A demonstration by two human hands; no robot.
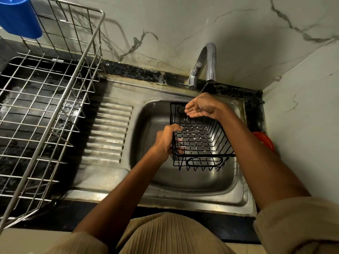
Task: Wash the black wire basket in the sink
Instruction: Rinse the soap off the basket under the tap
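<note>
Water is running in a thin stream from the chrome tap (209, 63) onto the right hand (203, 107), which is cupping loosely over the far rim of the black wire basket (200, 142) with fingers relaxed and gripping nothing. Basket is sitting inside the steel sink (183, 182) bowl, tilted, while the left hand (167, 138) is clutching its left rim with fingers curled through the wires. Left of the bowl, a steel dish rack (47, 107) is standing on the dark counter, holding a blue cup (18, 17) at its far corner.

Home kitchen — steel sink (183, 187), tap (209, 59), dish rack (55, 99), marble-look wall.
</note>
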